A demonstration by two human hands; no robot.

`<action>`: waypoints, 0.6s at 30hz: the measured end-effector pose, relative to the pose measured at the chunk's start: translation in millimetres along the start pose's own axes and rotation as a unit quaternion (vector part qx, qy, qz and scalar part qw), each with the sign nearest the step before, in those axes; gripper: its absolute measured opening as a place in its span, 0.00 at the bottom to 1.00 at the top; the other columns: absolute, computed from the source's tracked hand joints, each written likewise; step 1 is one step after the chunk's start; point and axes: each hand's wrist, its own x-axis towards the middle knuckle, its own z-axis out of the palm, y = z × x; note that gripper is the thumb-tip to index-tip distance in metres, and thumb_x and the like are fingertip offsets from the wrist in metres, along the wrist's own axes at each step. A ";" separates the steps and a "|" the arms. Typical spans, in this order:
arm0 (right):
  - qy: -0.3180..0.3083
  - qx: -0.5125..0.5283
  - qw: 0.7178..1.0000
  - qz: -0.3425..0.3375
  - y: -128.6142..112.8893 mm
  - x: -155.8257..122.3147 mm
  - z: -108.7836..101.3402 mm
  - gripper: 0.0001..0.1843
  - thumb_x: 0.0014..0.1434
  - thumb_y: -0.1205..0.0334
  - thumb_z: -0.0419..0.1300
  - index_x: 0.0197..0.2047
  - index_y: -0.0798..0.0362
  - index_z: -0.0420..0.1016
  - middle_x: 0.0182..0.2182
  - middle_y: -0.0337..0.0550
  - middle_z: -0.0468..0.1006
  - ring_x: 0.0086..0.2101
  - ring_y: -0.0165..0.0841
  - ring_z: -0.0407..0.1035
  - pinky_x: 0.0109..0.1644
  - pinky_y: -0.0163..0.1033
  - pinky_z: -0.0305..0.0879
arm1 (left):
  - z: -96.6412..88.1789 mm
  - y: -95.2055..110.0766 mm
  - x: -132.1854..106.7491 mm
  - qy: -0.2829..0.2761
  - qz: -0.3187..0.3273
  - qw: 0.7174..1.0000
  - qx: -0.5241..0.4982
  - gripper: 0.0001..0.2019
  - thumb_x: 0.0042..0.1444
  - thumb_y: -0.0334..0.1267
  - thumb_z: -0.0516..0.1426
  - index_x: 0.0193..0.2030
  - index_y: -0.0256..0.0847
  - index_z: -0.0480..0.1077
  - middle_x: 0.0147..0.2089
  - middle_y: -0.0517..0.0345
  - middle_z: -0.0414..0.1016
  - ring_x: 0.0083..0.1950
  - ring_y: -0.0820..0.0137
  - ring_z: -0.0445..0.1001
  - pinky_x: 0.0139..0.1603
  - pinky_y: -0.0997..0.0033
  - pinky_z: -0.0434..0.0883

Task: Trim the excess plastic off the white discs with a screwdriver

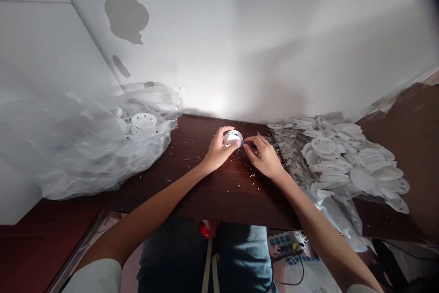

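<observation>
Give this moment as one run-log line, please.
Left hand: holds round white part | Right hand: holds small dark tool at part's edge | Table: scattered white bits

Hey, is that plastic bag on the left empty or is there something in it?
Not empty: white round parts show inside the plastic bag. How full it is, I cannot tell through the cloudy plastic.

Behind the left hand [219, 150] and the right hand [263, 155], a white wall [206, 32] blotched with grey patches [126, 13], the largest beyond and left of the left hand. Under both hands, a dark brown tabletop [202, 199]. Below the right hand, past the tabletop's near edge, a power strip [280, 243], a looped black cable [302, 271] and pale plastic [310, 277] bearing blue printing. Far right of both hands, a brown panel [413, 146].
</observation>
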 end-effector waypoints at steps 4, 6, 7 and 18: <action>0.005 -0.021 1.000 -0.004 -2.9 -2.1 3.1 0.10 0.74 0.55 0.57 0.51 0.50 0.76 0.43 0.49 0.80 0.38 0.41 0.75 0.44 0.44 0.69 | -0.9 4.8 -3.6 0.010 0.041 0.998 0.057 0.26 0.61 0.40 0.65 0.65 0.46 0.68 0.57 0.51 0.78 0.47 0.67 0.79 0.46 0.71 0.73; 0.011 -0.049 0.999 0.004 -6.4 -4.0 6.7 0.11 0.74 0.55 0.57 0.51 0.51 0.77 0.44 0.48 0.81 0.36 0.39 0.75 0.39 0.43 0.67 | -0.4 5.0 -5.3 0.022 0.071 0.993 0.096 0.24 0.62 0.37 0.64 0.64 0.47 0.68 0.58 0.53 0.78 0.47 0.67 0.79 0.45 0.72 0.74; 0.016 -0.067 0.998 0.007 -8.3 -5.0 8.8 0.11 0.74 0.56 0.57 0.51 0.51 0.77 0.44 0.48 0.81 0.35 0.38 0.75 0.38 0.42 0.67 | 0.2 5.0 -6.3 0.027 0.087 0.989 0.116 0.23 0.62 0.37 0.63 0.63 0.47 0.68 0.57 0.54 0.79 0.48 0.68 0.80 0.45 0.72 0.75; 0.052 -0.156 0.986 0.007 -16.4 -7.4 18.3 0.10 0.74 0.58 0.57 0.50 0.53 0.77 0.44 0.50 0.82 0.41 0.42 0.77 0.41 0.42 0.68 | 5.7 2.1 -6.8 0.055 0.073 0.987 0.131 0.20 0.60 0.36 0.65 0.58 0.47 0.70 0.52 0.56 0.80 0.45 0.68 0.80 0.44 0.70 0.74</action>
